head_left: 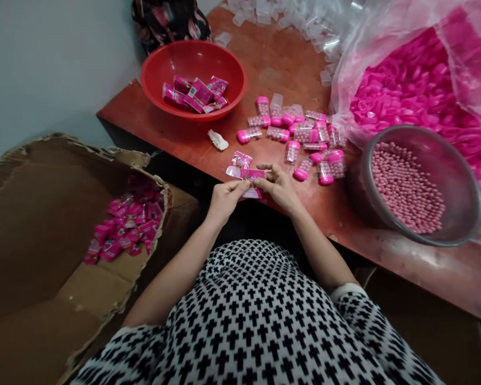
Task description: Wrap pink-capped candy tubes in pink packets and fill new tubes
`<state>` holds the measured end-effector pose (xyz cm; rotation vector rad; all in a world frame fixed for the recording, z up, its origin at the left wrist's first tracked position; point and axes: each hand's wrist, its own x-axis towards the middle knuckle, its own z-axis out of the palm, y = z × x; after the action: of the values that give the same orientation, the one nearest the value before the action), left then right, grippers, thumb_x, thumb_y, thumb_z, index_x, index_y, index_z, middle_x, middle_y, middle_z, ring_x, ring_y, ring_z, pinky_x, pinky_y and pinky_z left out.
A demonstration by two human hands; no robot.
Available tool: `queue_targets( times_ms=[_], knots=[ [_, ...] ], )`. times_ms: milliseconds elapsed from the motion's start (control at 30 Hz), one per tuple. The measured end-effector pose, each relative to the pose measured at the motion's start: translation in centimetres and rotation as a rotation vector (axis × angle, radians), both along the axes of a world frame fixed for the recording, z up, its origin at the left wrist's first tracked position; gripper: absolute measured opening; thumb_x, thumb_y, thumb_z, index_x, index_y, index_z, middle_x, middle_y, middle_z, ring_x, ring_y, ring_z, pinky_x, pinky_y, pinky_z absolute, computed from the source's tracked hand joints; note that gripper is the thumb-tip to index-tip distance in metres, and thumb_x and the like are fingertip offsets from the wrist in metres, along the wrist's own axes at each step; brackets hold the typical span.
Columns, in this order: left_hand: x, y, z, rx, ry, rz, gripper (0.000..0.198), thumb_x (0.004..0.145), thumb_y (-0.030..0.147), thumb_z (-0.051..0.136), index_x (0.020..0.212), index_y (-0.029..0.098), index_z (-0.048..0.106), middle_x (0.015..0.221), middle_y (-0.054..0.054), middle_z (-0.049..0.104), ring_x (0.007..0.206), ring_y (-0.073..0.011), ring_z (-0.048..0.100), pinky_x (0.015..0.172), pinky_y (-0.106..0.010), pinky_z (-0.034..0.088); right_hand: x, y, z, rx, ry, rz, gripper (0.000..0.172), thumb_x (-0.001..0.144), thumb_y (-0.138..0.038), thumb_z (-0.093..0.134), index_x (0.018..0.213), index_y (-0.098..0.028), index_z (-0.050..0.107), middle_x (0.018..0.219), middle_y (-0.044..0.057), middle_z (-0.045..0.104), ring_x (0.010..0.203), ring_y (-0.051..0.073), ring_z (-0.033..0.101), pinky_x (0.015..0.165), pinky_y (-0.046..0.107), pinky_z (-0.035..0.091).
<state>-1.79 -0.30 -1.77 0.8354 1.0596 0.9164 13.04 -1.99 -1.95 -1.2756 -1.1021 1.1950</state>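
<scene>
My left hand (224, 200) and my right hand (278, 187) meet over the table's front edge, pinching a pink printed card packet (251, 184) between their fingers. Just beyond the fingers lies a second pink packet (241, 159). To the right of my right hand, small clear plastic bottles with pink caps (304, 133) lie in a loose heap, filled with pink beads. Some lie on their sides. Part of the held packet is hidden by my fingers.
A red plastic bowl (193, 75) holds pink packets, and a grey bowl (414, 184) holds pink beads. A plastic bag of pink caps (417, 91) and clear bottles (288, 21) crowd the back. A cardboard box (44, 240) with packets stands at left.
</scene>
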Motion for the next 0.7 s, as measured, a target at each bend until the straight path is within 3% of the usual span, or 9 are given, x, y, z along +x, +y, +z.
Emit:
queue_targets(
  times_ms=[67,167,267,367,467,567,633,700],
  knots=[
    [0.0,-0.1,-0.1,-0.053,-0.025,-0.11,0.032,0.059,0.039,0.082,0.073,0.011,0.073,0.07,-0.006,0.071,0.065,-0.0148,0.065,0.066,-0.027,0.056,1.1,-0.7,0.5,0.026,-0.173,0.085,0.031,0.08,-0.038,0.064,0.104,-0.021,0.055,0.067,-0.005,0.061,0.059,0.011,0.057,0.057,0.024,0.047],
    [0.2,-0.4,-0.4,-0.1,-0.034,-0.085,0.032,0.055,0.036,0.084,0.07,0.01,0.073,0.067,-0.007,0.07,0.058,-0.0117,0.063,0.059,-0.023,0.054,4.3,-1.3,1.9,0.151,-0.651,0.048,0.02,0.09,-0.027,0.049,0.104,-0.02,0.061,0.091,0.004,0.069,0.085,0.018,0.063,0.079,0.035,0.049],
    [0.5,-0.7,-0.6,-0.177,-0.072,-0.017,0.031,0.052,0.032,0.086,0.068,0.009,0.072,0.065,-0.006,0.069,0.056,-0.0113,0.063,0.055,-0.022,0.054,8.5,-1.6,3.2,0.182,-1.223,0.042,0.031,0.088,-0.014,0.046,0.115,-0.017,0.061,0.133,0.013,0.056,0.124,0.03,0.045,0.099,0.048,0.037],
    [0.8,-0.9,-0.5,-0.256,-0.155,0.042,0.029,0.05,0.027,0.087,0.062,0.009,0.067,0.063,-0.004,0.068,0.054,-0.0104,0.063,0.052,-0.02,0.054,11.4,-1.9,3.6,0.071,-1.552,0.139,0.044,0.087,-0.008,0.041,0.126,-0.02,0.055,0.144,0.011,0.046,0.134,0.035,0.032,0.098,0.053,0.034],
    [1.0,-0.8,-0.2,-0.322,-0.243,0.1,0.026,0.056,0.023,0.085,0.061,0.01,0.063,0.062,-0.003,0.066,0.053,-0.0092,0.062,0.051,-0.019,0.052,12.2,-2.1,3.3,0.064,-1.635,0.207,0.038,0.09,-0.013,0.04,0.123,-0.019,0.056,0.13,0.012,0.058,0.126,0.033,0.041,0.094,0.049,0.035],
    [1.0,-0.4,0.1,-0.389,-0.332,0.194,0.021,0.064,0.021,0.081,0.067,0.011,0.062,0.063,-0.001,0.065,0.054,-0.0082,0.061,0.052,-0.019,0.053,12.2,-2.0,3.3,0.057,-1.625,0.258,0.026,0.087,-0.029,0.053,0.107,-0.015,0.062,0.111,0.015,0.065,0.111,0.033,0.051,0.087,0.044,0.039],
    [1.1,-0.1,0.3,-0.439,-0.383,0.254,0.02,0.067,0.02,0.079,0.071,0.012,0.063,0.065,-0.001,0.066,0.057,-0.0089,0.063,0.056,-0.02,0.054,11.9,-1.8,3.4,-0.031,-1.575,0.264,0.031,0.079,-0.04,0.063,0.097,-0.015,0.062,0.098,0.015,0.067,0.095,0.031,0.057,0.075,0.039,0.042],
    [1.1,0.0,0.5,-0.483,-0.42,0.3,0.018,0.069,0.021,0.078,0.075,0.013,0.063,0.068,-0.001,0.067,0.061,-0.0108,0.065,0.061,-0.022,0.056,11.1,-2.0,3.6,-0.134,-1.486,0.164,0.038,0.073,-0.048,0.068,0.092,-0.015,0.061,0.087,0.012,0.067,0.078,0.027,0.059,0.064,0.034,0.041]
  ],
)
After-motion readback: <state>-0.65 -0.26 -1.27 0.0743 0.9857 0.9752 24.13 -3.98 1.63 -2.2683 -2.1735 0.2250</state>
